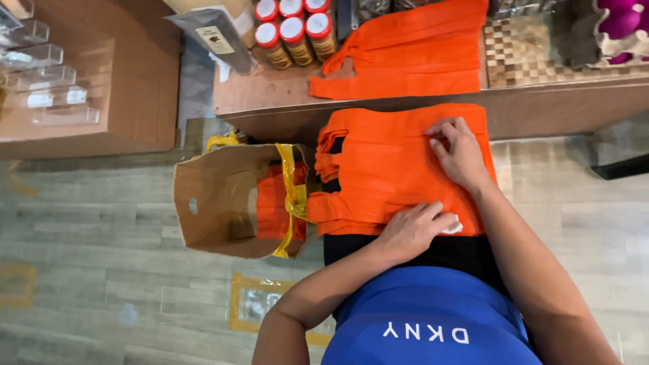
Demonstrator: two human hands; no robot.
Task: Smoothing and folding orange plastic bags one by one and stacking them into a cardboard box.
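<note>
A: Nearest, the left hand (412, 230) lies flat on the near edge of an orange bag stack (399, 176) across the person's lap. Fingers closed loosely; a small white scrap shows under them, but whether it is gripped cannot be told.

B: Right hand (460, 152)?

A: Farther up the same stack, fingertips bent and pinching at the top layer. To do this well, the flat hand should pin the pile while the other lifts one layer only.

B: Beside the lap?

A: One cardboard box (230, 203) on the floor, open, with more orange bags inside and yellow tape (291, 196) hanging at its mouth.

B: Beyond?

A: One wooden counter (270, 94). On it, a second orange pile (405, 54), laid flat. Six red-capped jars (294, 30) in view, two rows of three. One grey pouch (213, 34) leans beside them.
</note>
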